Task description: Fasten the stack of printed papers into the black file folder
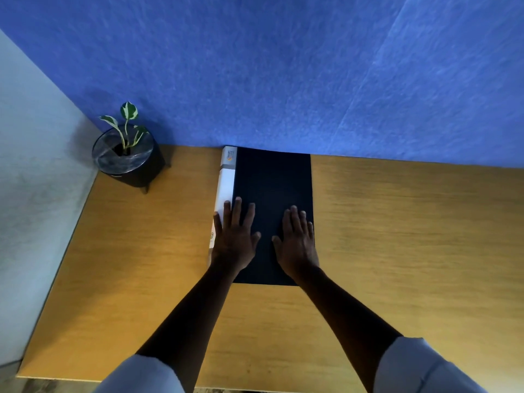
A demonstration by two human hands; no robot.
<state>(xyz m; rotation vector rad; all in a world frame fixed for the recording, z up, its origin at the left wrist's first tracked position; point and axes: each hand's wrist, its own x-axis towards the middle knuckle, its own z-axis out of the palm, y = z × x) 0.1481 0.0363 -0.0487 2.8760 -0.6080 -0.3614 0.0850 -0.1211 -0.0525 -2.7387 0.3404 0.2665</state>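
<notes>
The black file folder [272, 177] lies closed and flat on the wooden table [397, 236], its far end against the blue wall. Its white spine [226, 182] with a small printed label runs along the left side. My left hand [234, 236] rests palm down on the folder's near left part, fingers spread, with the outer fingers over the spine. My right hand [297, 239] lies flat on the cover's near right part, fingers together. Neither hand grips anything. No printed papers are visible; the closed cover hides the inside.
A small potted plant [127, 154] in a black pot stands at the table's far left corner. A blue wall [283, 75] backs the table. The table's left edge [61, 253] runs beside a pale wall.
</notes>
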